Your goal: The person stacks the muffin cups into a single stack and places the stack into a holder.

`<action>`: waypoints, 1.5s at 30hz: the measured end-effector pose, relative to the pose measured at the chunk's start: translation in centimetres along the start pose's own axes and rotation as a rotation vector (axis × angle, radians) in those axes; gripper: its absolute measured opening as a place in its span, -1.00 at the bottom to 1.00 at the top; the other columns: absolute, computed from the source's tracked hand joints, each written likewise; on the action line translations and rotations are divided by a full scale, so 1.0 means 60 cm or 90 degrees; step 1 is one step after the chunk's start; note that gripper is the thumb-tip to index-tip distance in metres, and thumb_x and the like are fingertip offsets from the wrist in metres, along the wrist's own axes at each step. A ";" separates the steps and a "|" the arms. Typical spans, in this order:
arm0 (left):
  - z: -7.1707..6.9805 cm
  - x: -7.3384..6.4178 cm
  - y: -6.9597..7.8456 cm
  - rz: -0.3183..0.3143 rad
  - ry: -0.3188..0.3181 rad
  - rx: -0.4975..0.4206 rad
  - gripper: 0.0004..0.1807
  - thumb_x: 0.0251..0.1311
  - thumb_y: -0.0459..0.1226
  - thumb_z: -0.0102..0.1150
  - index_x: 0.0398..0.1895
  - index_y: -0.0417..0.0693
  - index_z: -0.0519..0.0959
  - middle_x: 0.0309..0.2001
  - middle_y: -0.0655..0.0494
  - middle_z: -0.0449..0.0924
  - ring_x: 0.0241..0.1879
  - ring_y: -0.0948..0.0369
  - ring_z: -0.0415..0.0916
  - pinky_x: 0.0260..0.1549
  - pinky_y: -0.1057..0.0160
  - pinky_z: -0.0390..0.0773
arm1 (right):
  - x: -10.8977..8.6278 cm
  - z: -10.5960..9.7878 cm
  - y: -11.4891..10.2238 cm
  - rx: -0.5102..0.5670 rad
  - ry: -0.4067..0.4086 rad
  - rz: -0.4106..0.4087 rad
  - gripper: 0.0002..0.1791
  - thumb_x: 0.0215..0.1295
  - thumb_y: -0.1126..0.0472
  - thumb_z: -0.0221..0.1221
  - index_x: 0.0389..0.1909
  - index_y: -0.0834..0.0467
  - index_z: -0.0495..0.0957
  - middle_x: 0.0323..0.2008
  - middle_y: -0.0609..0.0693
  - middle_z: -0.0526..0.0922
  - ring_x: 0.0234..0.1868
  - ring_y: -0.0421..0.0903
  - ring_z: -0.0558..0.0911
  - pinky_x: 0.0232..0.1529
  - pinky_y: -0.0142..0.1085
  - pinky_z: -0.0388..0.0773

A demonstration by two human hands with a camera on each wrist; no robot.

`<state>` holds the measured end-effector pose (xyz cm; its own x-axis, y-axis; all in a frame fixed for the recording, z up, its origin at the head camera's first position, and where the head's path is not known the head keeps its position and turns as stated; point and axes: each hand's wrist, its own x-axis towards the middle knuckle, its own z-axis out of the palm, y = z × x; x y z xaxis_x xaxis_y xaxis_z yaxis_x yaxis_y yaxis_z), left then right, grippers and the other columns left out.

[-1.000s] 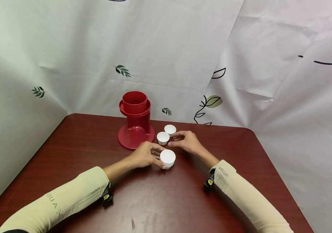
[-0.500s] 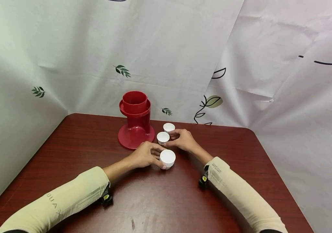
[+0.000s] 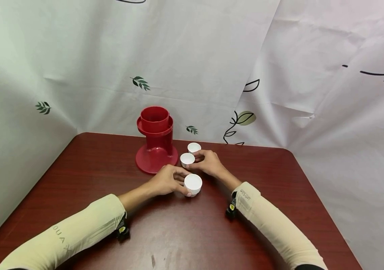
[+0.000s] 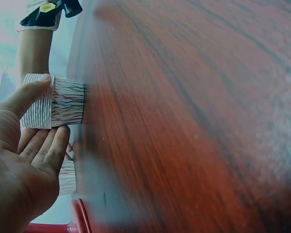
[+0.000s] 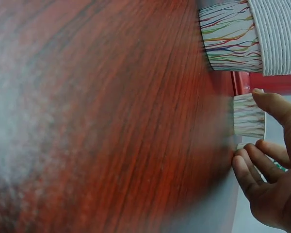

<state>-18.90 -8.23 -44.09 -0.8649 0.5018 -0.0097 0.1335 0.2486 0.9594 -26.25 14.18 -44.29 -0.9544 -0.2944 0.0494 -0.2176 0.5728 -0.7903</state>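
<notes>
A stack of white paper baking cups (image 3: 193, 184) with wavy coloured lines stands on the table, its nested rims plain in the left wrist view. My left hand (image 3: 169, 180) holds this stack, thumb (image 4: 36, 86) on one side and fingers on the other. Behind it is a smaller-looking white cup (image 3: 187, 160), and a third white cup (image 3: 194, 147) lies farther back. My right hand (image 3: 208, 163) stands around the middle cup's right side. Its thumb (image 5: 266, 101) is at that cup's near side; the loosely bent fingers reach between it and the far cup, with a slight gap visible.
A red stand (image 3: 156, 159) with a round base and a red cup-shaped top stands left of the cups. The dark wooden table (image 3: 185, 240) ends against a white curtain (image 3: 192, 75) with leaf prints. A small black device (image 3: 231, 210) hangs at the right wrist.
My right hand has moved left, its thumb now at the near side of the middle cup. The far cup has shifted slightly left. The left hand and its stack stay in place.
</notes>
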 end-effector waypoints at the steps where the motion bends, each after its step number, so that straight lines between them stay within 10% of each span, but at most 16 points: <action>1: 0.000 0.000 0.000 0.000 0.000 0.001 -0.37 -0.06 -0.42 0.80 0.18 -0.30 0.79 -0.01 -0.14 0.91 0.01 0.06 0.92 0.09 0.17 0.90 | 0.000 0.000 0.001 0.001 0.002 0.000 -0.39 0.17 0.06 0.70 0.21 0.22 0.80 -0.01 0.13 0.93 0.03 -0.02 0.90 0.10 -0.21 0.87; 45: 0.000 -0.001 -0.001 0.012 -0.009 0.005 -0.39 -0.02 -0.42 0.79 0.18 -0.30 0.79 0.03 -0.14 0.90 0.04 0.04 0.91 0.12 0.15 0.89 | -0.021 -0.036 0.020 0.085 0.051 -0.029 -0.37 0.11 0.17 0.69 0.23 0.23 0.80 0.08 0.21 0.90 0.11 0.09 0.90 0.14 -0.21 0.87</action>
<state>-18.88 -8.29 -44.14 -0.8549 0.5188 0.0044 0.1535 0.2448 0.9573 -25.75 16.90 -43.96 -0.9585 -0.2529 0.1315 -0.2373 0.4524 -0.8597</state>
